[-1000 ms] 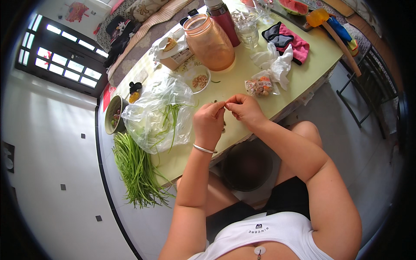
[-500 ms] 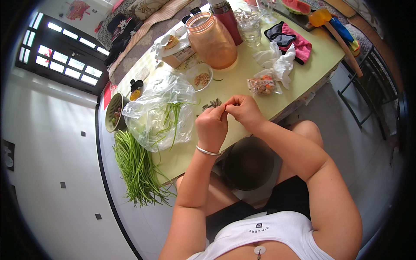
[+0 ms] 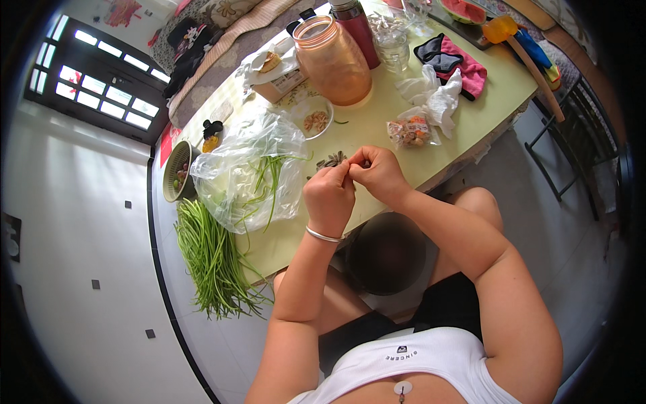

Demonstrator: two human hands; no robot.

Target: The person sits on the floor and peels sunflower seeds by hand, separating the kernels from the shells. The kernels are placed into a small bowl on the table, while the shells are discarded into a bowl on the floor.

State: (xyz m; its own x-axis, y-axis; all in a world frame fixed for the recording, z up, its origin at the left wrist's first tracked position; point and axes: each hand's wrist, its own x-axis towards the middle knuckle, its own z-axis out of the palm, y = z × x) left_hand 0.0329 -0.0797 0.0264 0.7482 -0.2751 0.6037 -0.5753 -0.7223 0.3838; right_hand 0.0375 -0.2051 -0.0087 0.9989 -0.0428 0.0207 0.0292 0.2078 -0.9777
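Over the near edge of the table, my left hand (image 3: 328,193) and my right hand (image 3: 378,174) meet fingertip to fingertip, both closed in a pinch. Whatever lies between the fingertips is too small to make out. Just behind them is a little heap of grey-brown, elongated seed-like pieces (image 3: 331,160), partly covered by my fingers. A white bowl (image 3: 329,122) of pale brown nut-like pieces (image 3: 315,121) stands beyond the heap. To the right of my right hand lies a clear packet of small wrapped items (image 3: 410,130).
Left on the table (image 3: 431,165) are a clear plastic bag (image 3: 225,178), long green stalks (image 3: 212,259) overhanging the edge, and a basket (image 3: 176,176). Behind stand an orange-tinted jar (image 3: 333,71) and a red flask (image 3: 358,34). A dark round bin (image 3: 387,254) sits between my knees.
My hands stay pinched together in nearly the same place, with only slight finger movement. The whole view has shifted a little; nothing else has visibly moved.
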